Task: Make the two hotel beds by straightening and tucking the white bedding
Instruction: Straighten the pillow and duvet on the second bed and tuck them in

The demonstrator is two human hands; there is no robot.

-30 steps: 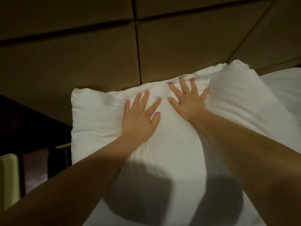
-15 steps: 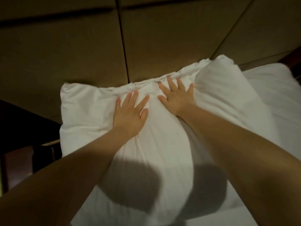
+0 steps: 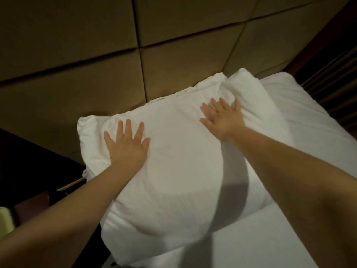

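Pillow (image 3: 181, 171) lies under both palms against the headboard (image 3: 96, 64), its long axis running from near-left to far-right. I see left hand (image 3: 126, 146) and right hand (image 3: 224, 120) flat, fingers spread, gripping nothing; right sits nearer the bunched far corner.

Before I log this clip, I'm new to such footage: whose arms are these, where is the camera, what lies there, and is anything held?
No machine here: a person wears one wide-angle camera on the head, looking forward and down, so the two bare arms are their own. The left hand and right hand both lie flat, fingers spread, on a plump white pillow; neither holds anything. The pillow rests on a white sheet at the head of the bed, by a padded brown wall panel. More white bedding bunches beside the right hand; whether it is a second pillow I cannot tell.
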